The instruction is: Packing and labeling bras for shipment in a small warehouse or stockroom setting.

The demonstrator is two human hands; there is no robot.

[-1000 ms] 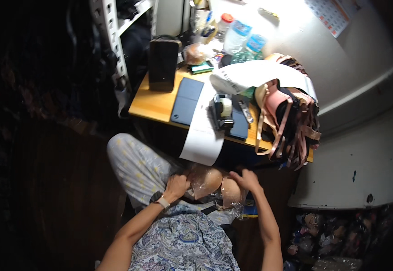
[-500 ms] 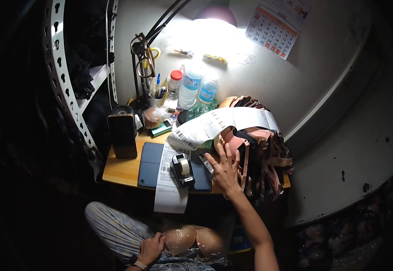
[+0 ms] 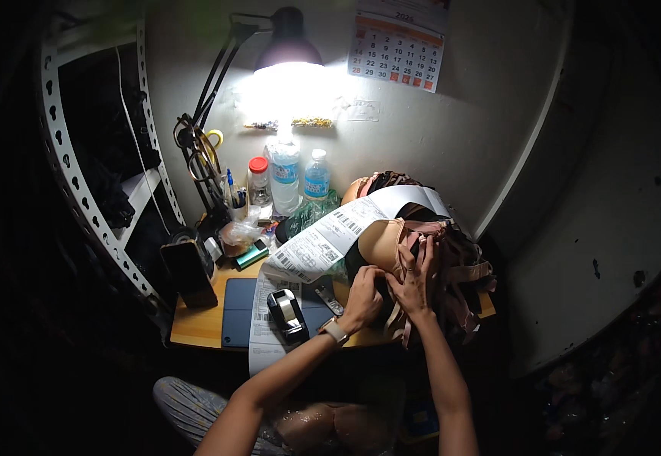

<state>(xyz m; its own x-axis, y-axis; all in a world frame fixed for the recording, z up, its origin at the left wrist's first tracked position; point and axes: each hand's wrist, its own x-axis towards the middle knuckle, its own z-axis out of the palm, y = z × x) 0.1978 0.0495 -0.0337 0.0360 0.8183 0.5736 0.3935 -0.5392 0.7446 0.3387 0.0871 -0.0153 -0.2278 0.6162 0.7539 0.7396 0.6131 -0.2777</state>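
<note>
A heap of bras (image 3: 460, 277) in beige, pink and black lies at the table's right side, straps hanging over the front edge. My right hand (image 3: 415, 285) is closed round the front of a beige bra (image 3: 382, 245), fingers curled over its straps. Beside it my left hand (image 3: 365, 298), with a watch on the wrist, pinches the lower edge of the same bra; its fingertips are partly hidden. A long strip of printed labels (image 3: 311, 249) drapes over the heap and down across the table. On my lap rests a beige bra in clear plastic (image 3: 308, 427).
A black tape dispenser (image 3: 288, 315) stands on the label strip, over a dark blue tablet (image 3: 237, 304). A phone (image 3: 188, 275) leans at the left. Bottles (image 3: 285, 178), a pen cup (image 3: 236, 216) and a lit lamp (image 3: 289, 45) are at the back. A metal shelf (image 3: 61, 144) rises at left.
My left hand has left the plastic-wrapped bra on my lap and come up to the heap. My right hand has closed on a beige bra, now raised at the front. The view has shifted.
</note>
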